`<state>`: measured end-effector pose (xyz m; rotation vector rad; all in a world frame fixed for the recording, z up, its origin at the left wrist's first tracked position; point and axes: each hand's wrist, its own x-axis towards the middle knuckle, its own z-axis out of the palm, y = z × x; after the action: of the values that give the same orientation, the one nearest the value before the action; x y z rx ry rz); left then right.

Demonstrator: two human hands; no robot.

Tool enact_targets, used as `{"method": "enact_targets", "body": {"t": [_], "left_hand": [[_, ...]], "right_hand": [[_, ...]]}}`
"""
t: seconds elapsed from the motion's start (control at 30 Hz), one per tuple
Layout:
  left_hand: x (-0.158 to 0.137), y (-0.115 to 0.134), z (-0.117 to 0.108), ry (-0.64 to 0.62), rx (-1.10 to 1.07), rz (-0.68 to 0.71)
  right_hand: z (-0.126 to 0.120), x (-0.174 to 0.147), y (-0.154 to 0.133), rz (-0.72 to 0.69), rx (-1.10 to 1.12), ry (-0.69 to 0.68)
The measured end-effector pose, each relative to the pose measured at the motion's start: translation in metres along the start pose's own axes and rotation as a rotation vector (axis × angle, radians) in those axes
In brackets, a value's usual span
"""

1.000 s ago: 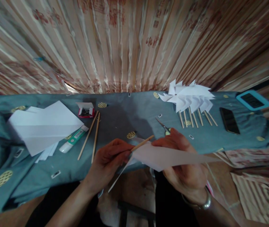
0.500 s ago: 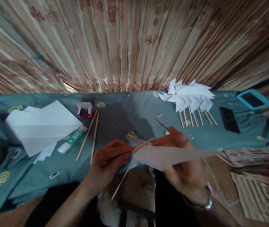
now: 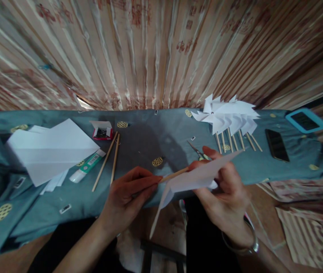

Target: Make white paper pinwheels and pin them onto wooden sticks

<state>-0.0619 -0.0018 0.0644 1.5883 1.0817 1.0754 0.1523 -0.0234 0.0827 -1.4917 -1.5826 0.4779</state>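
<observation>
My left hand [image 3: 130, 195] is closed round a thin wooden stick [image 3: 175, 174], pinching it between thumb and fingers. At the stick's right end is a white paper pinwheel [image 3: 197, 176], seen nearly edge-on, one blade pointing down and another up to the right. My right hand [image 3: 226, 195], with a bracelet at the wrist, is closed on the pinwheel from the right; the paper partly hides its fingers. Just beyond that hand lie scissors [image 3: 197, 151], their handles partly covered. The joint of paper and stick is hidden.
Finished pinwheels [image 3: 229, 115] lie overlapped at the back right, near a black phone [image 3: 276, 145] and a blue-framed tablet [image 3: 306, 120]. At left are white paper sheets [image 3: 53, 148], a glue stick [image 3: 87, 166], two loose wooden sticks [image 3: 104, 163] and a small box of pins [image 3: 102, 132].
The pinwheel in my hands has turned: its right-hand blade now points up instead of level. The lower blade has shifted right. My left hand keeps its hold on the stick.
</observation>
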Motion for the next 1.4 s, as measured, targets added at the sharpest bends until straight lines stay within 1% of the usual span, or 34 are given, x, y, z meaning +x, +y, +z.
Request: {"method": "enact_targets", "body": {"t": [0.2,0.37,0.43,0.53,0.6,0.7,0.8,0.87,0.93,1.07,1.17,1.3,1.4], "left_hand": [[-0.001,0.002,-0.002,-0.005,0.041,0.081],[-0.005,0.003,-0.005,-0.04,0.106,0.174],[-0.007,0.002,-0.004,-0.049,0.131,0.209],[-0.01,0.001,-0.003,-0.041,0.117,0.225],[-0.01,0.0,-0.002,-0.04,0.089,0.197],[-0.008,-0.005,0.0,-0.061,0.062,0.104],[-0.004,-0.015,0.004,-0.074,0.04,-0.008],[-0.001,-0.024,0.007,-0.097,0.024,-0.057],[0.002,-0.033,0.008,-0.089,0.043,-0.087],[0.008,-0.045,0.005,-0.092,0.145,-0.141],[0.01,-0.051,0.002,-0.062,0.165,-0.156],[0.011,-0.054,0.005,-0.032,0.116,-0.178],[0.013,-0.056,0.009,-0.008,0.044,-0.218]], "right_hand": [[-0.003,-0.002,0.002,-0.059,0.029,-0.03],[-0.005,-0.006,0.003,-0.117,0.047,-0.051],[-0.005,-0.007,0.0,-0.114,0.047,-0.04],[-0.005,-0.006,-0.004,-0.066,0.083,-0.043],[-0.002,-0.002,-0.005,-0.023,0.121,-0.06],[0.005,0.006,0.0,0.032,0.199,-0.089],[0.015,0.017,0.013,0.118,0.292,-0.145],[0.019,0.024,0.023,0.182,0.347,-0.172],[0.021,0.031,0.032,0.232,0.39,-0.176],[0.019,0.043,0.045,0.299,0.465,-0.133],[0.017,0.051,0.052,0.315,0.528,-0.138],[0.019,0.056,0.057,0.279,0.561,-0.15],[0.016,0.06,0.058,0.202,0.513,-0.077]]}}
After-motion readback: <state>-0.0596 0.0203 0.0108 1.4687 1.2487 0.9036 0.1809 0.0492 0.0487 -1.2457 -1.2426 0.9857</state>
